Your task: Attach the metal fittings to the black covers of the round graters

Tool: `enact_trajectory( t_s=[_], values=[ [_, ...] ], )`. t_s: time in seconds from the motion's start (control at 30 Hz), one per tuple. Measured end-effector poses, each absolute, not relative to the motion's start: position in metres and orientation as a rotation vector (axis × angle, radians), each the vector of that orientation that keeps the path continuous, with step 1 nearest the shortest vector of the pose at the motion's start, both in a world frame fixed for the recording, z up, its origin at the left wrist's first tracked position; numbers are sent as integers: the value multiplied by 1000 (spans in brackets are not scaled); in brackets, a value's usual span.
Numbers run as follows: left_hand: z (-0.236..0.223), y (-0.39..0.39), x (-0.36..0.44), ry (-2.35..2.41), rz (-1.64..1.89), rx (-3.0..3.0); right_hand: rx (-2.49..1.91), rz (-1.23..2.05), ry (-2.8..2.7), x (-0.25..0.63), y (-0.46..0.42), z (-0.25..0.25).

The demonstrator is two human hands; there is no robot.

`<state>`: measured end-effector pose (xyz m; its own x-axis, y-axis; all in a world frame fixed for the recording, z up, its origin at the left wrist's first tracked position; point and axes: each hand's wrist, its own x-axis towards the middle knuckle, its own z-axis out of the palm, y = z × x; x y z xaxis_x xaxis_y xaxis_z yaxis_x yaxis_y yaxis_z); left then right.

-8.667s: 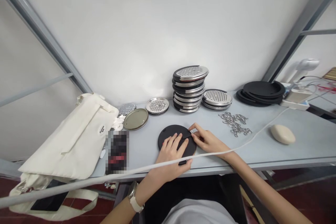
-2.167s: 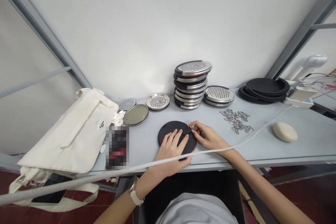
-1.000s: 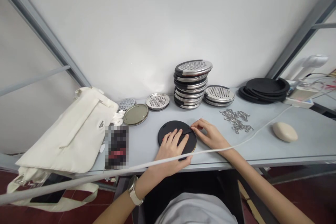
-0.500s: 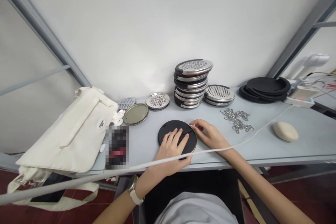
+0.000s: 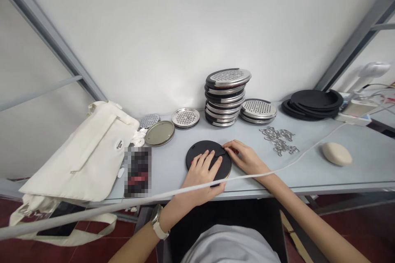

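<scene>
A round black disc (image 5: 197, 150) lies on the grey table in front of me, with a thin gold-coloured line at its lower right edge. My left hand (image 5: 202, 174) rests flat on it, fingers spread across its face; a bit of red shows beside the fingers. At the disc's right rim, my right hand (image 5: 242, 156) has thumb and forefinger closed in a pinch. What sits between those fingertips is too small to make out. To the right of that hand is a loose heap of small silver metal hooks or clips (image 5: 279, 139).
Behind the disc stands a tall stack of round graters (image 5: 228, 102), beside a lower grater stack (image 5: 258, 111). Black round holders (image 5: 314, 104) lie right; an olive-coloured disc (image 5: 159, 132) and white bag (image 5: 83, 156) are left. A white cable (image 5: 185, 190) crosses in front of my arms.
Almost nothing differs. My right fingertips have shifted very slightly at the disc's rim, and my left hand stays flat on the disc.
</scene>
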<state>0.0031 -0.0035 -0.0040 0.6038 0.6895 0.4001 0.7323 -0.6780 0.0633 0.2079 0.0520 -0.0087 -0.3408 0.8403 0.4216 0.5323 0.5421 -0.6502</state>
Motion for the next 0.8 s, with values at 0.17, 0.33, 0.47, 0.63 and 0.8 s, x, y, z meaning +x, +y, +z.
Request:
enact_trajectory(
  t_s=[0.17,0.33,0.47,0.63,0.8],
  values=[
    [-3,-4,3,-1210,-603,-2721,-1152,566,-1990,207,50,-7],
    [-2,-4,3,-1209,-604,-2721,-1187,634,-1943,208,51,-9],
    [-2,-4,3,-1208,-616,-2713,-1185,638,-1941,208,52,-8],
    [-2,-4,3,-1214,-615,-2714,-1147,603,-1969,206,50,-4],
    [-3,-4,3,-1216,-612,-2716,-1135,583,-1985,206,49,-3]
  ],
)
